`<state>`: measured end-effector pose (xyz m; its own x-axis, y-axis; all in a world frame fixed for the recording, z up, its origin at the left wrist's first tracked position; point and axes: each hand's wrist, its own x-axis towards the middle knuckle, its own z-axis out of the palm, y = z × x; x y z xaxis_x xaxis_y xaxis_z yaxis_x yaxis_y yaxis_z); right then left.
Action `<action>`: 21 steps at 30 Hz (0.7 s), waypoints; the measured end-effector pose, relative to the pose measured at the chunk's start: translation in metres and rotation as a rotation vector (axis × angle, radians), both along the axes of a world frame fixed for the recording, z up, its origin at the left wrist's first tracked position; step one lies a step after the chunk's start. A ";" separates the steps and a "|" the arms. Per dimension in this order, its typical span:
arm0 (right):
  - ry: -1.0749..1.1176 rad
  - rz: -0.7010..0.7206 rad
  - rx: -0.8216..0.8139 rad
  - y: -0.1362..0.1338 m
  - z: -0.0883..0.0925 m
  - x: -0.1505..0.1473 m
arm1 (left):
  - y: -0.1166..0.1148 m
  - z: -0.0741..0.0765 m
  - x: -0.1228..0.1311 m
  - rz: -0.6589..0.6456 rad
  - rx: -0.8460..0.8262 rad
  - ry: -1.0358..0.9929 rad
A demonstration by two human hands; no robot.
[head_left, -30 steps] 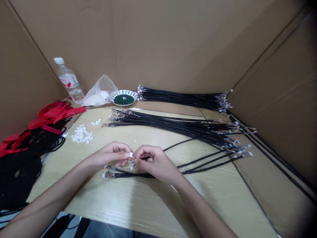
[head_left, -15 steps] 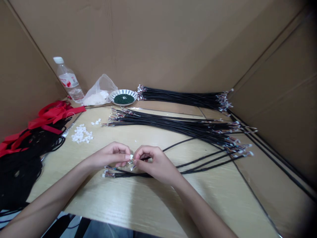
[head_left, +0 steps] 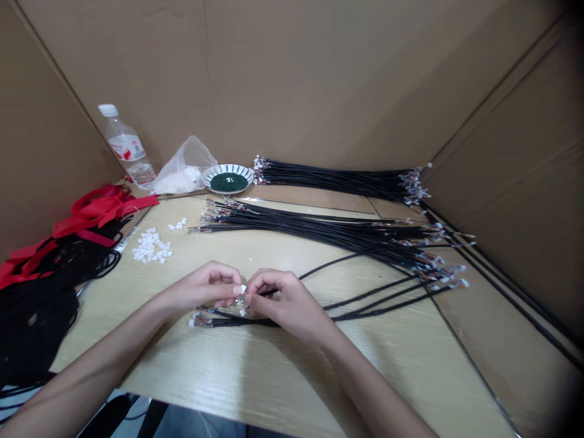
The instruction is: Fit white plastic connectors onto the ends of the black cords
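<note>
The left hand (head_left: 201,287) pinched a small white plastic connector (head_left: 241,290) at lower centre, and the curled right hand (head_left: 285,298) pinched a thin black cable (head_left: 292,323) close beside it. A heap of white connectors (head_left: 149,247) lay left of them on the smooth wood-grain table (head_left: 365,359), with long, glossy bundled cables (head_left: 319,234) above.

We find the scene in soft, even light with no harsh glare, a pale band lying across the bench (head_left: 424,359). Diffuse shadows gather beside the right forearm (head_left: 365,380). Wide-angle distortion bows the cardboard walls (head_left: 292,79), the frame's right corners fall dark, and slight softness blurs the left hand (head_left: 201,289) and right hand (head_left: 285,301).
</note>
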<state>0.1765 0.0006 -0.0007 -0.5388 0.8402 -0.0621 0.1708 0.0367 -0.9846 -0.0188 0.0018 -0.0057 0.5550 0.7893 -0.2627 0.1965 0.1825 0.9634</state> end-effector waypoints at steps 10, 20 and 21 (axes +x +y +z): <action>0.001 0.016 -0.008 -0.001 -0.001 -0.001 | 0.001 0.000 0.000 -0.007 0.014 0.013; -0.004 0.035 0.002 -0.002 0.002 -0.001 | 0.000 0.001 0.001 -0.045 0.075 0.062; -0.003 0.037 -0.004 -0.003 0.002 -0.001 | 0.000 0.002 0.002 -0.048 0.076 0.061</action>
<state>0.1754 -0.0020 0.0013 -0.5694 0.8193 -0.0672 0.1724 0.0391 -0.9843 -0.0172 0.0018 -0.0042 0.5771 0.7814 -0.2372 0.2616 0.0982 0.9602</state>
